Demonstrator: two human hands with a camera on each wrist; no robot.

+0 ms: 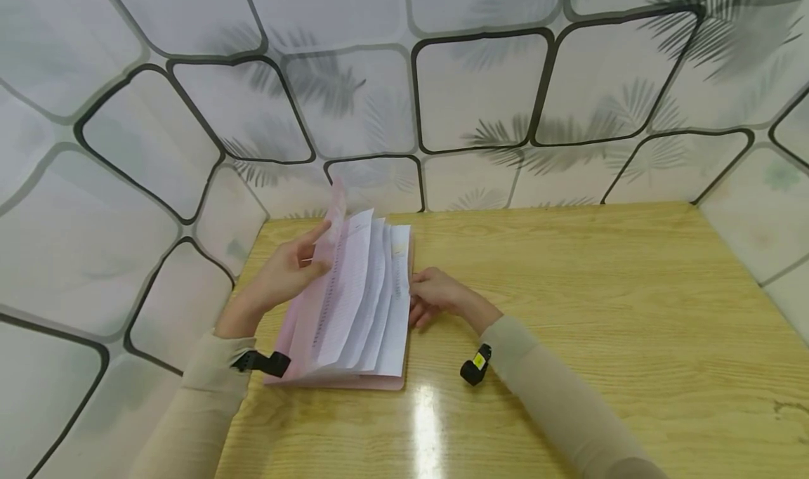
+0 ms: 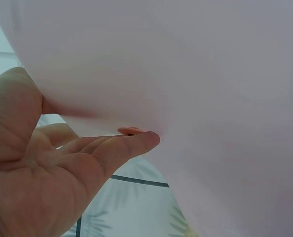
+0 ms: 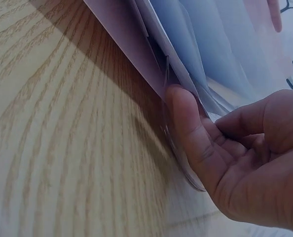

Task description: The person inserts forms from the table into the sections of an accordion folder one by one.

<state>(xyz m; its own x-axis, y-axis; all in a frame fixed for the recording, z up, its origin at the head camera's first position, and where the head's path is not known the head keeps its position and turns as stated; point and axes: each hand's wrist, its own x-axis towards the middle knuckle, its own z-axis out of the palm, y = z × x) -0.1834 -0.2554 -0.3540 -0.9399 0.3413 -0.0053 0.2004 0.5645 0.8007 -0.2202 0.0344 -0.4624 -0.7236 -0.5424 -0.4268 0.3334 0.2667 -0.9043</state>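
Note:
A pink-covered notebook (image 1: 395,383) lies open on the table, its white pages (image 1: 354,296) fanned out and a row of small holes along their left side. My left hand (image 1: 287,272) holds up the raised pink translucent cover (image 1: 310,310) between thumb and fingers; in the left wrist view that cover (image 2: 210,98) fills most of the picture. At the notebook's right edge, my right hand (image 1: 436,295) pinches the edge of the lower pages (image 3: 171,54). A thin clear loop (image 3: 173,143) hangs beside its fingers in the right wrist view.
The wooden table (image 1: 600,310) stretches away to the right of the notebook. A patterned cloth wall (image 1: 480,93) with dark outlines and leaf prints encloses the back and sides. Each wrist carries a small black camera (image 1: 475,366).

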